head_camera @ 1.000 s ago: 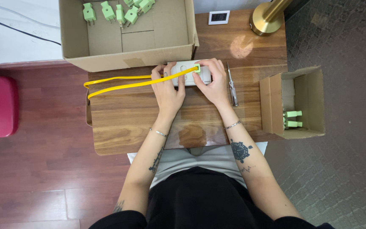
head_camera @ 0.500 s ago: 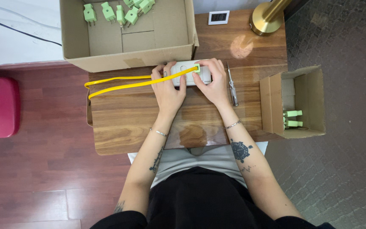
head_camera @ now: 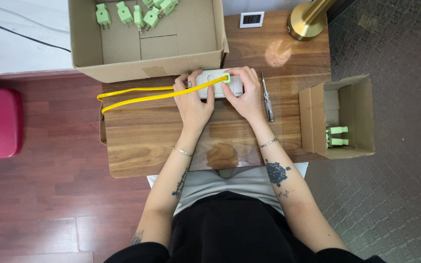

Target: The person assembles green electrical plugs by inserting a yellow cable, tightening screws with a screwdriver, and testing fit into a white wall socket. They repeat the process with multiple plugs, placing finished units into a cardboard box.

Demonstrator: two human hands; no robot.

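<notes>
Wooden table (head_camera: 147, 141), both hands apparently gripping white socket block (head_camera: 215, 83), open cardboard box (head_camera: 147, 39) behind

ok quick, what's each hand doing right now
Left hand: closed on the white power strip, over the yellow cable.
Right hand: gripping the green plug on the strip.

6 green plugs (head_camera: 124, 13) – 2 boxes (head_camera: 147, 46), 1 screwdriver (head_camera: 267, 97)

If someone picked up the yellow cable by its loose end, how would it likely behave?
The yellow cable would probably flop: it already lies folded back in a long loop on the wooden table. It looks thin, so likely light. Its green plug sits in the white power strip, so pulling might drag that.
</notes>
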